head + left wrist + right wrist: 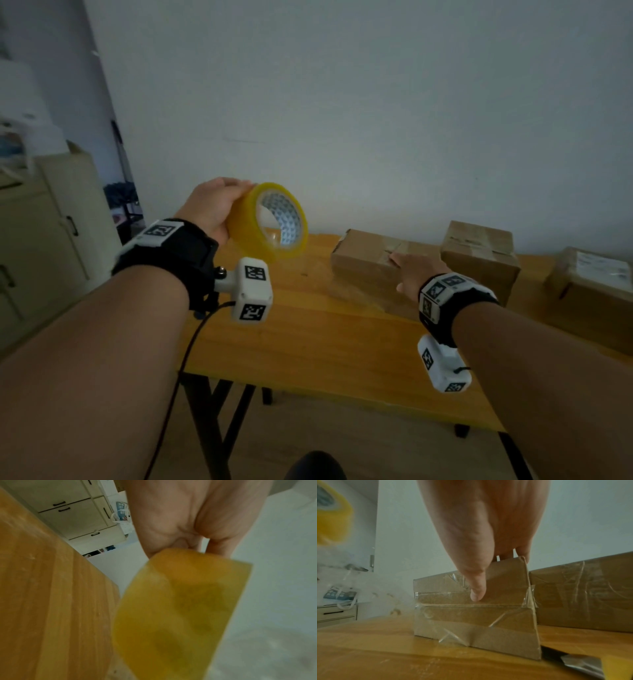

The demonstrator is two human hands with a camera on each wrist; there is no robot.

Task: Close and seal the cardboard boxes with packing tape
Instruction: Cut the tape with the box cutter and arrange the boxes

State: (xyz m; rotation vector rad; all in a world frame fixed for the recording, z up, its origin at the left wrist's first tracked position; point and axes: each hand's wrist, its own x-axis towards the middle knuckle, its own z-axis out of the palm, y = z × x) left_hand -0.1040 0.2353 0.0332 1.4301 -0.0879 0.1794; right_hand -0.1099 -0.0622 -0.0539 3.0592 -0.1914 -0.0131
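- Left hand [214,209], fingers curled round the tape roll [270,222], raised at table's left.
- Right hand [416,274] presses the near-left box [370,260], fingers straight, thumb on its front.
- Strip apparently stretched between them, uncut; sealing judged midway; two boxes [479,253] right look taped.

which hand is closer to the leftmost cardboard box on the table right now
Right. The right hand rests on the leftmost cardboard box, thumb against its front face. The left hand grips the tape roll, raised in the air off to the box's left.

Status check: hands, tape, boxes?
Left hand grips tape roll, raised. Right hand rests on nearest box, thumb on its front face. Nothing in the way.
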